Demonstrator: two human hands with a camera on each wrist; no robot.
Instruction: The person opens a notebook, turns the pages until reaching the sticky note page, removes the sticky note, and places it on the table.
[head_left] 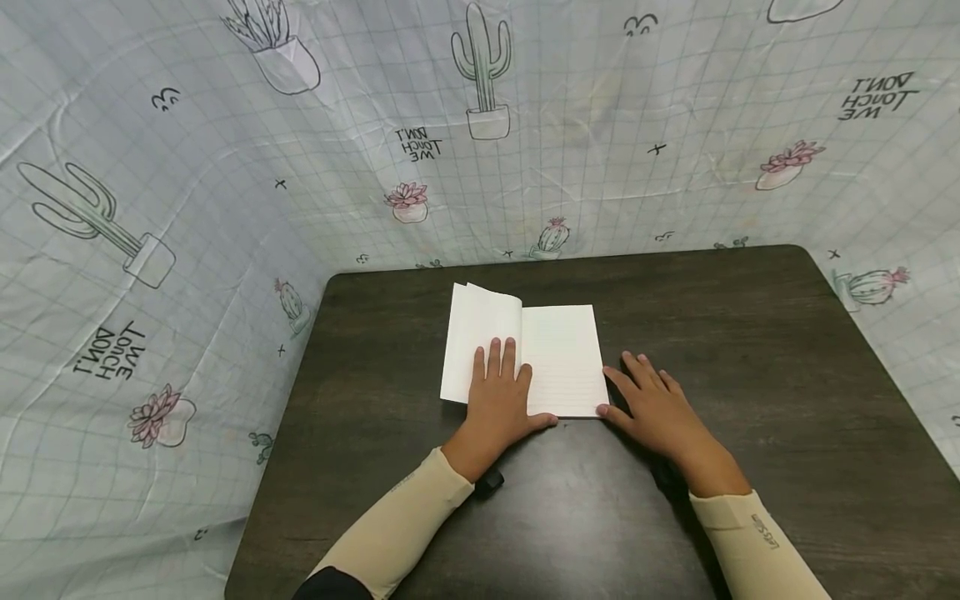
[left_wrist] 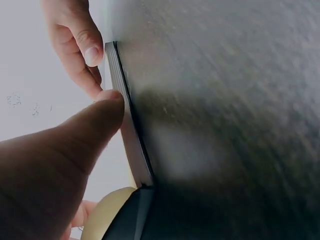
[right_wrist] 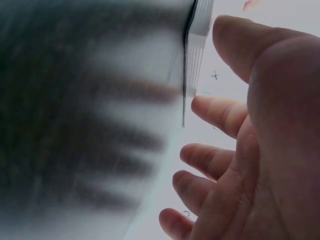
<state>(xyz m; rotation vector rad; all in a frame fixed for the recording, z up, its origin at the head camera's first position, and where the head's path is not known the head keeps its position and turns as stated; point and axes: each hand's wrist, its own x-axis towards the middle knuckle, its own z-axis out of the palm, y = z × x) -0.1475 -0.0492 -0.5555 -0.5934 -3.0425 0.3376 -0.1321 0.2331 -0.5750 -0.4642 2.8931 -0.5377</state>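
Note:
An open notebook [head_left: 562, 358] lies on the dark table, its right page faintly ruled and its left page [head_left: 480, 321] blank. My left hand [head_left: 498, 400] rests flat on the left page near the fold, fingers straight and spread. Its thumb [left_wrist: 107, 107] reaches to the notebook's near edge. My right hand [head_left: 660, 412] is at the notebook's lower right corner, with thumb and index fingertips right at the page's side edge. In the right wrist view its fingers [right_wrist: 220, 115] are spread and loosely bent beside the stacked page edges [right_wrist: 196, 55].
The dark wood-grain table [head_left: 750, 333] stretches out on all sides of the notebook. A pale cloth [head_left: 562, 167] with cactus drawings hangs behind the table and along its sides. Cream sleeves [head_left: 405, 517] cover both forearms.

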